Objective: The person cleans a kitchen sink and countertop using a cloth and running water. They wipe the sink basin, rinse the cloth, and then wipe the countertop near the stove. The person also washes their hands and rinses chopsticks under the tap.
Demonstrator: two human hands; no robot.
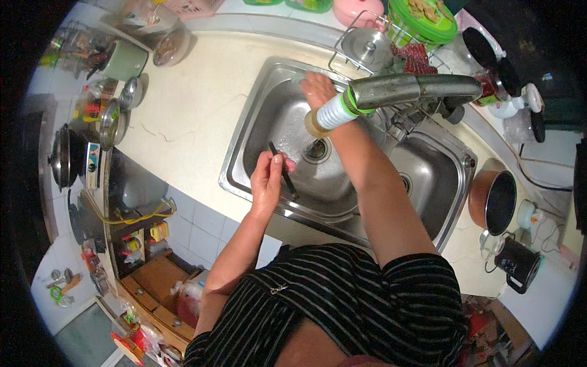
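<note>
My left hand (267, 179) grips a thin black stick (285, 172) over the near left part of the left sink basin (293, 114). The stick slants, and its lower end shows a tan tip; I cannot tell what tool it is. Across the basin, my right hand (318, 88) reaches to the far wall with fingers stretched out and nothing visible in them. The metal faucet (403, 89) partly covers that wrist with its white ribbed nozzle (337, 111). Wet, rippled patches show on the basin floor near the drain (317, 150).
The right basin (426, 169) adjoins on the right. Behind the sink stands a wire rack (341, 52) with a steel lid (368, 48) and a green tub (422, 23). A brown pot (493, 199) and a black jug (518, 261) stand right; metal bowls (112, 121) stand left.
</note>
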